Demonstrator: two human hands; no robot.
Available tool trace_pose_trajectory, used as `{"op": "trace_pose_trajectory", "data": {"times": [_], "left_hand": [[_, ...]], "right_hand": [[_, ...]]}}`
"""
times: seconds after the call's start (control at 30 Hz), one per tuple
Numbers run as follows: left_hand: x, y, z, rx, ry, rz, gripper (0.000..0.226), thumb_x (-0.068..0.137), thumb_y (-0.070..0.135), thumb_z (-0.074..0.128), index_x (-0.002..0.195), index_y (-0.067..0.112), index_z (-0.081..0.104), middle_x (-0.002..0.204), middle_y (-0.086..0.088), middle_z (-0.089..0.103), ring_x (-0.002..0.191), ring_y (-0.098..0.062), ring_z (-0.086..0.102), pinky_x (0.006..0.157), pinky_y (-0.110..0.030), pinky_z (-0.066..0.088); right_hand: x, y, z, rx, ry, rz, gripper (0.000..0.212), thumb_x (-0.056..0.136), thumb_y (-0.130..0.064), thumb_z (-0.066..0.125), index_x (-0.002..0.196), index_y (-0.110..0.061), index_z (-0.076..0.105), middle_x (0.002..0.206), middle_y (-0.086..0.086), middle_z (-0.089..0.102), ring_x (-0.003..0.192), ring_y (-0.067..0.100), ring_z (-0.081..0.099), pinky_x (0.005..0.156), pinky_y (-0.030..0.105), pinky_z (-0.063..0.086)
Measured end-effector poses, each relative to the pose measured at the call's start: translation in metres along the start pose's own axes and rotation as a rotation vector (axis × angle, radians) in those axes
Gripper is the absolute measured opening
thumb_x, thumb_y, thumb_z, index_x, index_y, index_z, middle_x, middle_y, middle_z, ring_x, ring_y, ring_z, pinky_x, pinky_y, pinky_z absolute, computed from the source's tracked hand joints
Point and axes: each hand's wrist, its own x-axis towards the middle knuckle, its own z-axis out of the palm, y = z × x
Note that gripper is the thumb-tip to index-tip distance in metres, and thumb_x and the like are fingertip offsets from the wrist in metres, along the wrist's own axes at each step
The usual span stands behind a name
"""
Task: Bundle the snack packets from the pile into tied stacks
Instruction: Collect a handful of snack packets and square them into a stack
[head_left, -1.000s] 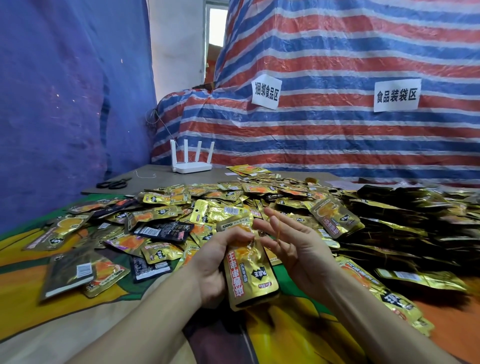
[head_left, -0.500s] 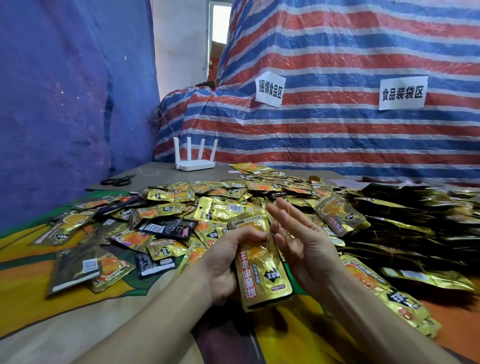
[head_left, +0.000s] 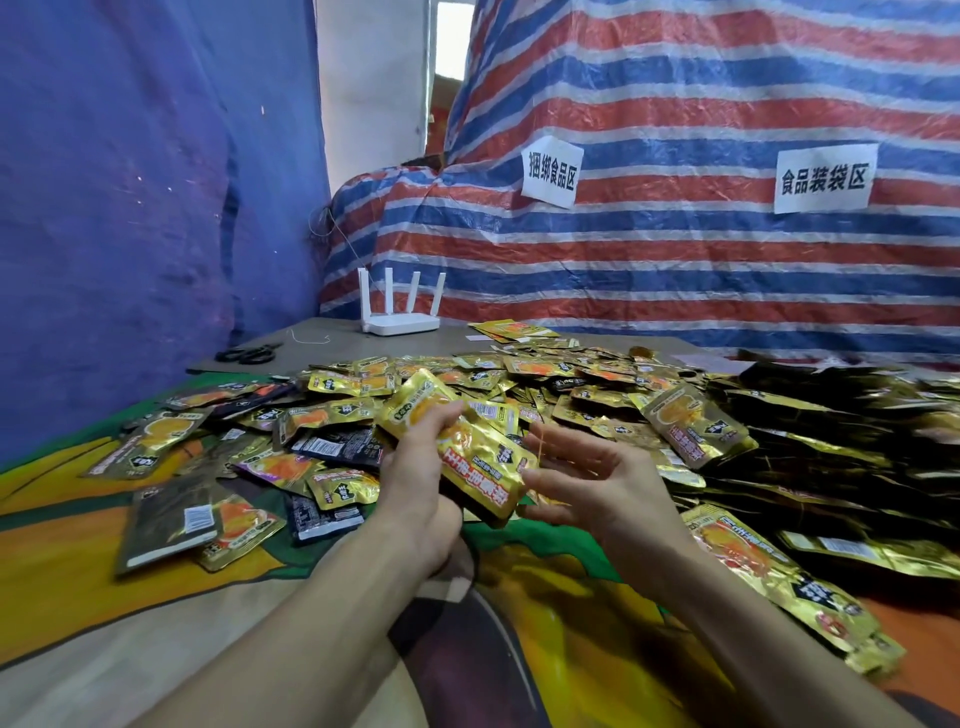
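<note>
Snack packets (head_left: 519, 379), gold foil with orange prints, lie in a loose pile across the middle of the frame, too many to count. A darker mass of packets (head_left: 841, 431) fills the right edge.

Surface: a colourful printed cloth (head_left: 78, 519) covers the lower frame, and a grey board (head_left: 332, 338) lies beyond it.

Room: a blue cloth (head_left: 130, 208) hangs at left. A red, white and blue striped tarpaulin (head_left: 675, 270) fills the upper right and carries two paper signs, the left sign (head_left: 551, 171) and the right sign (head_left: 823, 177).

On the board stand one white router (head_left: 400, 323) with four antennas, one pair of scissors (head_left: 247, 355) to its left, and one short piece of string (head_left: 311, 340) between them.

At centre, the left hand (head_left: 415, 488) grips the held packet (head_left: 478, 457), fingers curled over its upper face. The packet is tilted above the near edge of the pile; whether it is one packet or several cannot be told. The right hand (head_left: 602, 478) is just beside it, fingers spread and gently curved, grasping nothing. A thin yellowish strand (head_left: 540, 441) shows near its index finger.
</note>
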Motion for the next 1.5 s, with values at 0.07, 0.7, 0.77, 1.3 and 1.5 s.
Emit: {"op": "trace_pose_trajectory", "data": {"times": [0.07,0.7,0.77,1.3,1.5], "left_hand": [[-0.001,0.001,0.001,-0.017,0.004,0.013,0.034,0.085,0.021,0.074,0.116,0.006,0.067,0.107,-0.022,0.075,0.091,-0.038,0.074,0.069,-0.044,0.06],[-0.011,-0.01,0.009,-0.091,-0.086,-0.069,0.033,0.088,0.03,0.073,0.104,0.001,0.071,0.092,-0.02,0.076,0.076,-0.035,0.075,0.059,-0.043,0.062],[-0.014,-0.014,0.01,-0.12,-0.142,-0.143,0.036,0.09,0.033,0.07,0.1,-0.001,0.073,0.09,-0.022,0.075,0.072,-0.036,0.075,0.056,-0.041,0.061],[-0.009,-0.014,0.003,0.007,-0.192,-0.121,0.028,0.063,0.037,0.078,0.075,0.011,0.081,0.09,-0.013,0.075,0.074,-0.029,0.074,0.066,-0.041,0.062],[-0.009,-0.018,0.002,0.084,-0.18,-0.126,0.037,0.071,0.039,0.079,0.092,0.01,0.082,0.106,-0.019,0.076,0.098,-0.039,0.073,0.098,-0.056,0.053]], "right_hand": [[-0.001,0.002,0.004,-0.013,-0.021,0.013,0.056,0.072,0.004,0.081,0.125,-0.008,0.068,0.108,-0.001,0.078,0.099,0.025,0.075,0.067,0.033,0.063],[-0.001,0.025,0.034,0.119,0.106,0.007,0.077,0.048,-0.018,0.1,0.118,-0.022,0.068,0.101,0.003,0.078,0.097,0.027,0.076,0.081,0.047,0.062],[0.0,0.022,0.033,0.098,0.135,-0.033,0.08,0.044,-0.026,0.097,0.118,-0.023,0.068,0.102,0.005,0.078,0.096,0.027,0.076,0.084,0.045,0.061],[-0.002,0.012,0.017,-0.207,0.056,-0.062,0.047,0.056,-0.023,0.096,0.098,-0.032,0.076,0.091,-0.01,0.078,0.082,0.006,0.074,0.066,0.02,0.057],[-0.002,0.004,0.01,-0.832,-0.039,-0.199,0.08,0.061,-0.048,0.094,0.129,-0.03,0.056,0.114,-0.024,0.053,0.108,-0.016,0.049,0.082,-0.001,0.039]]}}
